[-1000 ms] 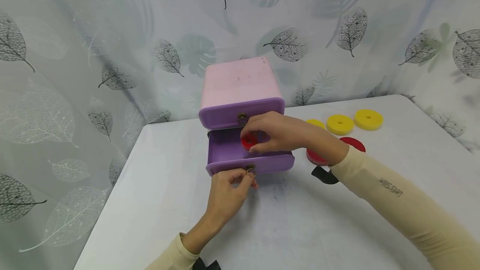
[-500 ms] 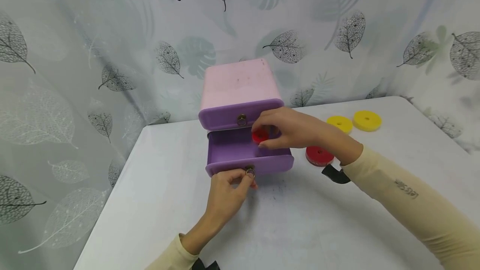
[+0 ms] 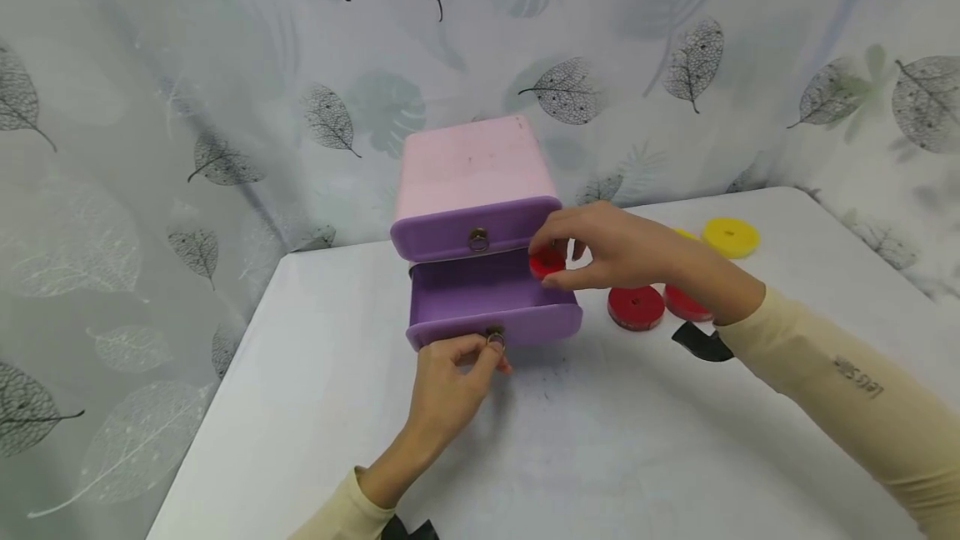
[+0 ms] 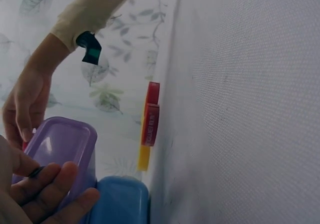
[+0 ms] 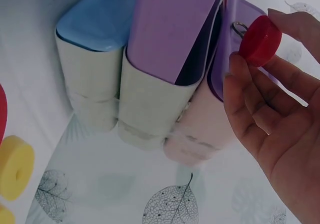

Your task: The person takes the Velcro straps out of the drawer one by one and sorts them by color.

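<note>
A small chest of drawers (image 3: 472, 169) stands on the table, its purple middle drawer (image 3: 540, 324) pulled out. My left hand (image 3: 446, 386) pinches the ring pull (image 3: 496, 342) on that drawer's front between thumb and finger. Over the drawer's right end, my right hand (image 3: 618, 247) holds a small red disc (image 3: 546, 263). The right wrist view shows this disc (image 5: 261, 41) between thumb and fingertips, apart from the purple top drawer (image 5: 227, 58) behind it, which is closed. In the left wrist view, part of the ring is hidden by the fingers.
Red rolls (image 3: 636, 308) and yellow rolls (image 3: 731, 237) lie on the white table right of the chest, some partly behind the right forearm. A blue bottom drawer (image 5: 95, 23) sits below the purple ones. A leaf-patterned curtain (image 3: 360, 48) hangs behind.
My right hand has moved right and slightly up with the red disc, from the drawer's middle to its right end. The left hand keeps its hold on the ring pull.
</note>
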A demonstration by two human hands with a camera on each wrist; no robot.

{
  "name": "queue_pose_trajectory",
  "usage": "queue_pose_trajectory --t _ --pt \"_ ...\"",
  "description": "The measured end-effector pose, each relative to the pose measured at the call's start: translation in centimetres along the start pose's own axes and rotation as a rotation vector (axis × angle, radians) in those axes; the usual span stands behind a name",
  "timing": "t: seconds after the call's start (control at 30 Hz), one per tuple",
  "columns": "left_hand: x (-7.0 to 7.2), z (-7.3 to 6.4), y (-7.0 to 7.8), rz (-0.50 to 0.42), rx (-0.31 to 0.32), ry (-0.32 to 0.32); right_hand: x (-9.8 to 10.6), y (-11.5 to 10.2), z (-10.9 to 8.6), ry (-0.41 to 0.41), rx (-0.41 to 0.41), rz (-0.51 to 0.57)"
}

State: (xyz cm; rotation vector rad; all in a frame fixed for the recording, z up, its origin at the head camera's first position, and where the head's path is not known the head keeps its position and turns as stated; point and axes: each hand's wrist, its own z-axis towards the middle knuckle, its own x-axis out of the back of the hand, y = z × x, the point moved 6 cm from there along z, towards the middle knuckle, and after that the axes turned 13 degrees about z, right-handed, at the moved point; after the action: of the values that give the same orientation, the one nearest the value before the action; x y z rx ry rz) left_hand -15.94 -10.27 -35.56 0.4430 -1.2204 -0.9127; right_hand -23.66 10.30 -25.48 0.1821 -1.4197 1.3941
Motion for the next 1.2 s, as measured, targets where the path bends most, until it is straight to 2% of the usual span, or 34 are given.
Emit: queue_pose_trajectory --t 0.33,0.67,1.0,1.2 --pt "0.1 0.1 -0.2 0.001 -0.006 0.010 1.1 0.2 -1.2 0.012 -0.021 0.013" --pt "0.1 0.0 -0.2 0.001 0.003 0.003 2.2 0.9 -2.9 0.022 -0.078 -0.029" --pt "0.1 0.0 -0.2 0.006 0.008 -0.001 3.3 2.8 -5.4 0.031 -0.154 -0.051" --pt "0.1 0.0 -0.2 0.000 0.011 -0.009 4.2 4.7 -7.1 0.035 -0.245 -0.069"
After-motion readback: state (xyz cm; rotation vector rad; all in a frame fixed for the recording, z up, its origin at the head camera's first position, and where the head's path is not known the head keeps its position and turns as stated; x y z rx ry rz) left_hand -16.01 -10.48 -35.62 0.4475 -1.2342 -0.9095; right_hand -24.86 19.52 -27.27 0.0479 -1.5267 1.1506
